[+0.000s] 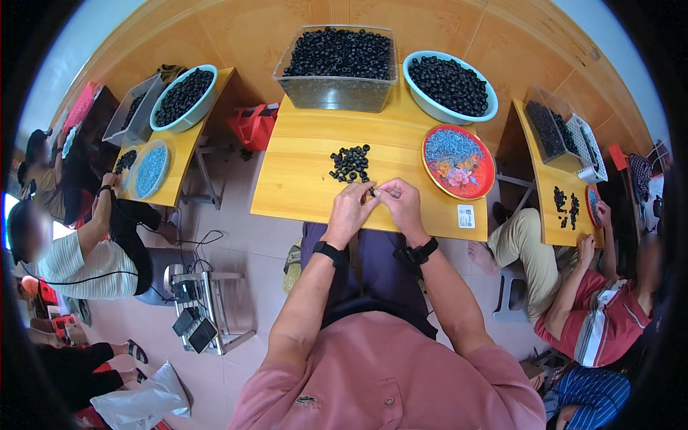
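Observation:
Both of my hands meet at the front edge of the yellow table (308, 150), fingertips pinched together. My left hand (351, 208) is closed on a small black round part (372, 192), which shows between the fingers. From the right, my right hand (400, 203) pinches at the same spot; whatever its fingertips hold is too small to make out. Just beyond my hands lies a loose pile of black round parts (349, 163). Right of them, a red flowered plate (471, 188) carries many small bluish pieces (451, 147).
A clear bin (337, 93) and a pale green basin (459, 115), both full of black parts, stand at the table's back. A white label (466, 216) lies near the front right corner. Co-workers sit at side tables left (188, 136) and right (555, 229). A metal stool (215, 308) stands left.

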The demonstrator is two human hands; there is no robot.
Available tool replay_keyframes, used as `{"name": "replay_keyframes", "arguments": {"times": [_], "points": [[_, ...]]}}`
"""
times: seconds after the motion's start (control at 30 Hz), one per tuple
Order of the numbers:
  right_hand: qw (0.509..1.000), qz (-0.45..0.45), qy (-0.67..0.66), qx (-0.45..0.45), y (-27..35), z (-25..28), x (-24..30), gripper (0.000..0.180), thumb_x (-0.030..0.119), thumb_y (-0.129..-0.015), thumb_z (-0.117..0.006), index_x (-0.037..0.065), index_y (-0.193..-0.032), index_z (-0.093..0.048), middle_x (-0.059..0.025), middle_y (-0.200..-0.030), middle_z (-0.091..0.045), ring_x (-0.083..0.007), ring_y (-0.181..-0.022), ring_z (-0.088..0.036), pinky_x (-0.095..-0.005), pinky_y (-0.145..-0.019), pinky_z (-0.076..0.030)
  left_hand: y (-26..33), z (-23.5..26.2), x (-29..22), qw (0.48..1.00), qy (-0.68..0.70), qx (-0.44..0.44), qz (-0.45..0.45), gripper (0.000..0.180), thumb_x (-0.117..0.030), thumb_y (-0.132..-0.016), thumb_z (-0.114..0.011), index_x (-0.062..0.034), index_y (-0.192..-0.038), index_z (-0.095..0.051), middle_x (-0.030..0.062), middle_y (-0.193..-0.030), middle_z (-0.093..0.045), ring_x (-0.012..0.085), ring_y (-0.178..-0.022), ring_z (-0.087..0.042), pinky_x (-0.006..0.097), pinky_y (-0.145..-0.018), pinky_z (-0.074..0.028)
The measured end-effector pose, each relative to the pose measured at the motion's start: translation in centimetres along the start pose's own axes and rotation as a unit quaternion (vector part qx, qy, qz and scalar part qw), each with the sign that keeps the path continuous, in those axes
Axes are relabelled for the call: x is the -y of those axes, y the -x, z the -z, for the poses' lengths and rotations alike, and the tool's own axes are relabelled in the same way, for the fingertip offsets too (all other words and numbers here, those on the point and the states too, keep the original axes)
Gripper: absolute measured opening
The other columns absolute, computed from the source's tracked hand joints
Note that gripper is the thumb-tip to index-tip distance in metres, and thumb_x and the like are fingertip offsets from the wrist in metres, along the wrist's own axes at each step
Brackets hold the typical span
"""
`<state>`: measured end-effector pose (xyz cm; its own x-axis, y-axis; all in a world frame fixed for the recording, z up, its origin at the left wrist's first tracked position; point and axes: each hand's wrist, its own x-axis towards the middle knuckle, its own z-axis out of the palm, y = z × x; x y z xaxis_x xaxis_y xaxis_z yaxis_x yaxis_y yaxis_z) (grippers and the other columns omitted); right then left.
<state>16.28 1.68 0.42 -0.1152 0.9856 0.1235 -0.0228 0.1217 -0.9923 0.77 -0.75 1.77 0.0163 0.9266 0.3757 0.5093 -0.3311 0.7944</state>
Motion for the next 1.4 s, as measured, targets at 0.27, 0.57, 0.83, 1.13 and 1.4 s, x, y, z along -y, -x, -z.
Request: {"name": "replay_keyframes", "arguments": {"times": [0.27,0.57,0.83,1.13,1.4], "points": [[1.0,-0.006,0.009,-0.002,0.1,-0.2,0.6,0.007,0.001,-0.087,-0.069,-0.005,-0.09,-0.066,-0.0065,-0.081,-0.071,-0.0097,-0.073,-0.067,-0.024,-0.067,-0.052,0.2,0.0,0.2,0.998,-0.043,-0.019,-0.035,0.031,-0.016,-0.084,-0.079,0.0014,-0.109,-0.071,0.0143,-0.08,-0.063,0.0272,-0.071,-0.062,0.037,-0.066,-0.052],[1.0,-0.002,0.013,-0.009,0.4,-0.3,0.4,0.007,0.002,-0.086,-0.071,-0.003,-0.088,-0.066,-0.0048,-0.08,-0.07,-0.008,-0.073,-0.066,-0.0234,-0.067,-0.052,0.6,0.3,-0.6,0.997,-0.069,0.008,-0.033,0.028,-0.012,-0.088,-0.072,0.0019,-0.111,-0.066,0.0186,-0.091,-0.063,0.0362,-0.087,-0.063,0.044,-0.078,-0.053],[1.0,-0.002,0.006,0.006,-0.1,0.1,-0.2,0.009,0.005,-0.088,-0.071,-0.001,-0.088,-0.065,-0.0016,-0.078,-0.068,-0.0057,-0.071,-0.062,-0.022,-0.065,-0.049,0.5,0.0,0.0,0.993,-0.086,0.007,-0.075,0.023,-0.013,-0.09,-0.07,0.0015,-0.107,-0.064,0.0178,-0.091,-0.063,0.0362,-0.09,-0.063,0.044,-0.08,-0.053],[0.999,-0.001,0.023,0.025,0.3,-0.2,0.5,0.012,0.006,-0.087,-0.073,0.0,-0.094,-0.066,-0.0032,-0.083,-0.069,-0.0089,-0.078,-0.065,-0.0251,-0.072,-0.053,0.7,0.1,-0.3,0.993,-0.07,-0.005,-0.094,0.019,-0.007,-0.089,-0.068,0.0006,-0.106,-0.066,0.0198,-0.094,-0.065,0.0393,-0.088,-0.064,0.045,-0.078,-0.053],[0.984,-0.102,0.098,0.111,-2.8,4.3,2.3,0.015,0.008,-0.084,-0.071,-0.003,-0.094,-0.07,-0.0089,-0.079,-0.071,-0.0151,-0.069,-0.069,-0.0297,-0.063,-0.056,0.1,0.8,-1.3,0.999,0.014,0.041,0.013,0.037,-0.015,-0.081,-0.081,-0.0016,-0.113,-0.069,0.0109,-0.081,-0.062,0.024,-0.068,-0.061,0.036,-0.066,-0.052]]}}
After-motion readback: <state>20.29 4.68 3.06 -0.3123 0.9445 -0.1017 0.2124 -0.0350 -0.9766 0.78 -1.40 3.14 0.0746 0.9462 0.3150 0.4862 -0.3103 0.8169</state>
